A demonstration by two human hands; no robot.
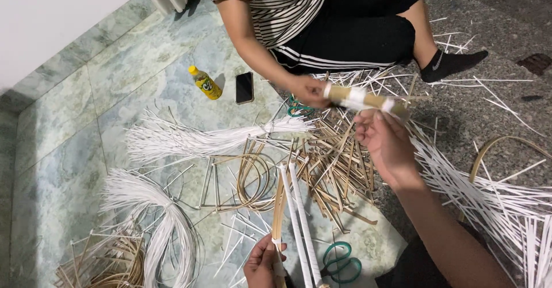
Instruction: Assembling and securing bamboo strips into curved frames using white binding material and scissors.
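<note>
— Two hands are meeting on one thing from where I'm watching: a taped bundle of sticks (368, 100), tan with white bands, is hanging in the air above the floor, level and slightly tilted. My right hand (386, 144) is reaching up to its right end, fingers curling around it from below, touching it. I cannot tell whether they are clamping it or only brushing it.

— And the other end?

— A seated person's hand (307, 90) is closing over the left end. That person is wearing a striped shirt and dark trousers and is sitting on the floor opposite me.

— What is your left hand doing?

— My left hand (263, 264) is pinching a thin bamboo strip (279, 210) at the bottom edge, fingers together on it, the strip standing nearly upright. Just beside it two white rolled rods (300, 213) are lying side by side.

— Anything else around?

— Green-handled scissors (340, 262) are lying near the rods. Loose bamboo slivers (336, 167) are piling up under the bundle, white strips (190, 138) are fanning out to the left, and a yellow bottle (206, 82) and a dark phone (244, 87) are resting on the tile floor (69, 150).
</note>
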